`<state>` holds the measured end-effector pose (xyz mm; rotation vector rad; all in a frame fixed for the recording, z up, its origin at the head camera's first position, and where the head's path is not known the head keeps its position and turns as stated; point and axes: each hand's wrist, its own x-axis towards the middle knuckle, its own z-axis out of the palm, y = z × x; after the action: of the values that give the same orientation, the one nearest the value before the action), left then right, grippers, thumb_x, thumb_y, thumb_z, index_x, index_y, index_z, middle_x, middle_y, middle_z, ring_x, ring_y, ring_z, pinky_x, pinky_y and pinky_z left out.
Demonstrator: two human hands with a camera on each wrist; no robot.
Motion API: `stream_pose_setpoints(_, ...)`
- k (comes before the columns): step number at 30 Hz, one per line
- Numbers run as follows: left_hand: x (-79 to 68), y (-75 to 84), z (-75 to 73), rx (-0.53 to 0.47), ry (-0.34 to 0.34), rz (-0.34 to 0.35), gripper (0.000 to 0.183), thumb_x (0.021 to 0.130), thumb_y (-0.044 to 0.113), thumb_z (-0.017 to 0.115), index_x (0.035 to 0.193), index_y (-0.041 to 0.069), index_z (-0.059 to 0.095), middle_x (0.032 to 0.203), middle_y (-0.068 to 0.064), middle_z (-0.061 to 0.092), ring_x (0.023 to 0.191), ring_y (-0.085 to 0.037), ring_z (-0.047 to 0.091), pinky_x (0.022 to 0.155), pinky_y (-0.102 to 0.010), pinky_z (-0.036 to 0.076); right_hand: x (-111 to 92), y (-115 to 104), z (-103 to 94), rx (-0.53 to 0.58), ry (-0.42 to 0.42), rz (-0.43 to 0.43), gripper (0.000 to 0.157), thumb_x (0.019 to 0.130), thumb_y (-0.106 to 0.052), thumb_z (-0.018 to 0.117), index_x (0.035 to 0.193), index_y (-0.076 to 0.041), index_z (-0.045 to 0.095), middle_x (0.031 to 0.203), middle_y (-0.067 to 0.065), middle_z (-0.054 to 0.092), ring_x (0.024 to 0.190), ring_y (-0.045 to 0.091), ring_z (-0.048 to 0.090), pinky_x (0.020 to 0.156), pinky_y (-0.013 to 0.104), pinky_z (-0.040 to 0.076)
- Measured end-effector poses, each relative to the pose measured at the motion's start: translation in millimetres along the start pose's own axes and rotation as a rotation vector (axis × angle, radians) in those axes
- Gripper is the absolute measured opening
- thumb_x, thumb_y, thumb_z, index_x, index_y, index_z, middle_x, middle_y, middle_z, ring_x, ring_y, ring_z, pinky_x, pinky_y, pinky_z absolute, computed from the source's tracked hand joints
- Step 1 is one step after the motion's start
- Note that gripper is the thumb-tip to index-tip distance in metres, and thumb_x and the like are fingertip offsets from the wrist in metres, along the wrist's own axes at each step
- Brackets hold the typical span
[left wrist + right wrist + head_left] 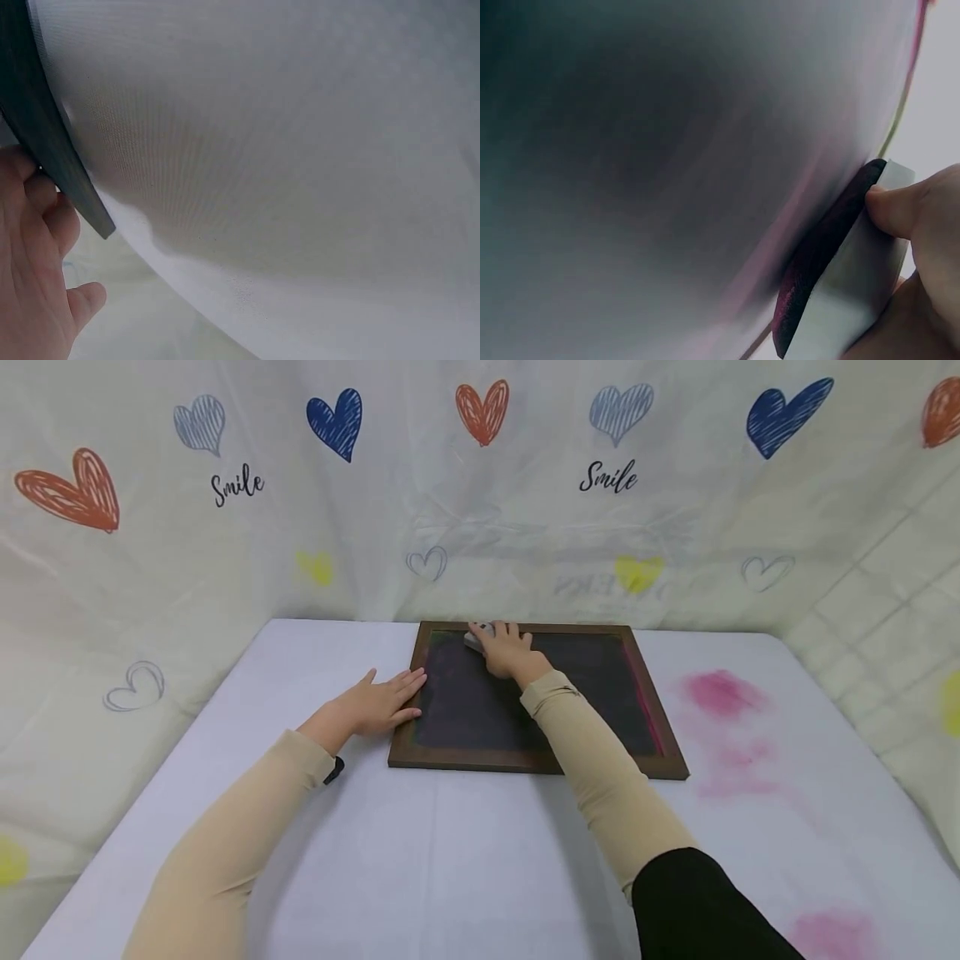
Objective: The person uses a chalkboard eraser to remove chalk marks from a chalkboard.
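Observation:
A small chalkboard (480, 714) with a brown wooden frame lies on the white-covered table. My right hand (506, 656) grips a grey chalkboard eraser (474, 642) against the board's upper left part. In the right wrist view the thumb presses the side of that eraser (855, 285), whose dark felt, tinged pink, faces the board. With fingers stretched out, my left hand (372, 703) rests on the frame's left side. From the left wrist view, the frame's edge (52, 135) passes by the fingertips. Pink chalk marks run along the board's right edge.
Pink powder smudges (723, 693) stain the white tablecloth (450, 860) right of the board, with another near the front right. Behind the table hangs a pale curtain (525, 518) printed with hearts and the word "Smile".

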<state>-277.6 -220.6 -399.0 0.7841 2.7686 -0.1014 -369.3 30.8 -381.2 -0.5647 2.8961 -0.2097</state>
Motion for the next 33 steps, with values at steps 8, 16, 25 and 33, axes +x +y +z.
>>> stream_pose_setpoints(8,4.3,-0.7,-5.1,0.009,0.001,0.005,0.073,0.111,0.050,0.035,0.166,0.009,0.009,0.172,-0.008,0.009,0.156,-0.025,0.015,0.119,-0.067,0.007,0,-22,-2.7,-0.047,-0.031,-0.120,0.063,0.112,-0.023,0.042,0.167,-0.033,0.012,0.167,0.014,0.016,0.148,0.039,0.022,0.117,0.058,0.023)
stream_pose_setpoints(16,2.8,6.7,-1.5,-0.009,-0.002,0.011,0.074,0.111,0.050,0.035,0.166,0.008,0.011,0.171,-0.009,0.010,0.156,-0.026,0.015,0.119,-0.067,0.007,-11,3,-5.2,-0.003,-0.068,-0.100,0.064,0.112,-0.023,0.043,0.167,-0.032,0.012,0.168,0.014,0.013,0.148,0.039,0.021,0.114,0.057,0.024)
stream_pose_setpoints(25,-4.5,9.1,6.2,-0.041,-0.002,0.008,0.073,0.111,0.049,0.035,0.166,0.007,0.010,0.171,-0.010,0.009,0.156,-0.026,0.016,0.119,-0.067,0.007,-24,52,-5.7,0.044,-0.023,-0.018,0.061,0.112,-0.019,0.042,0.167,-0.026,0.016,0.166,0.021,0.014,0.149,0.045,0.017,0.113,0.062,0.022)
stream_pose_setpoints(33,-5.2,5.8,-2.0,-0.002,0.011,0.007,0.073,0.111,0.049,0.035,0.166,0.007,0.011,0.171,-0.010,0.010,0.155,-0.026,0.016,0.119,-0.067,0.009,-39,97,-15.1,0.076,0.002,0.028,0.061,0.112,-0.017,0.041,0.166,-0.021,0.015,0.165,0.024,0.013,0.145,0.049,0.019,0.106,0.063,0.026)
